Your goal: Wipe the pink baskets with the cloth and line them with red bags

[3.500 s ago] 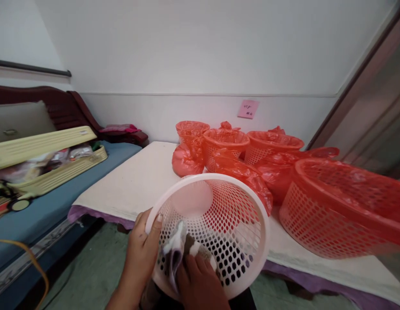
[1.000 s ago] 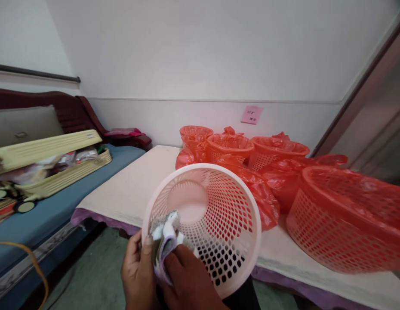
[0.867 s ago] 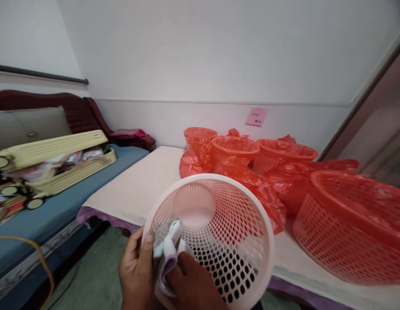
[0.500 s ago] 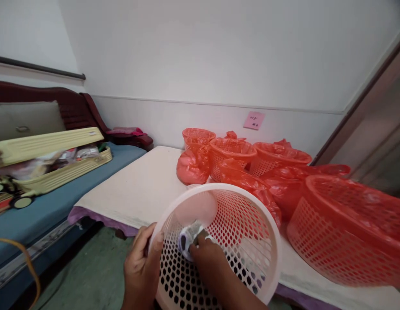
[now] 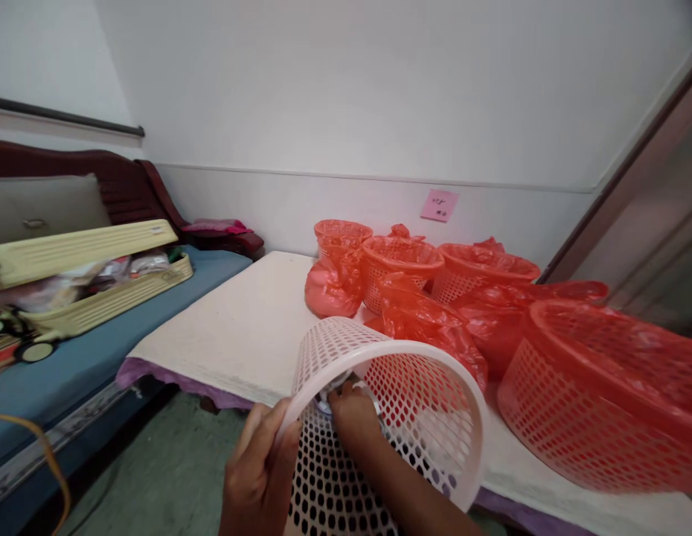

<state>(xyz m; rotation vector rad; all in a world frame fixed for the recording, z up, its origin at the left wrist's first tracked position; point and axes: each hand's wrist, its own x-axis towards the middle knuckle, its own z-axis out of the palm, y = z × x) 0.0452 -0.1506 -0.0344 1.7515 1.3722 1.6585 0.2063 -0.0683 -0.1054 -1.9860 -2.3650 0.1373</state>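
A white perforated plastic basket (image 5: 324, 350) is tilted on its side, its mouth facing me, at the table's front edge. My left hand (image 5: 260, 461) is closed on the left part of its rim. Reaching inside through the mouth, my right hand (image 5: 354, 413) grips a bunched whitish cloth (image 5: 330, 394) close to the basket's wall and bottom. Most of the cloth is hidden by the hand and the rim.
Red baskets (image 5: 603, 402) and red plastic bags (image 5: 335, 283) crowd the right and back of the white-covered table (image 5: 228, 327). A pink note (image 5: 439, 205) is on the wall. At left, an open yellow suitcase (image 5: 106, 298) lies on a blue bed (image 5: 212, 260).
The basket has tipped further, so its outer upper wall now shows and its rim sits lower. My right hand has moved slightly up and deeper inside with the cloth.
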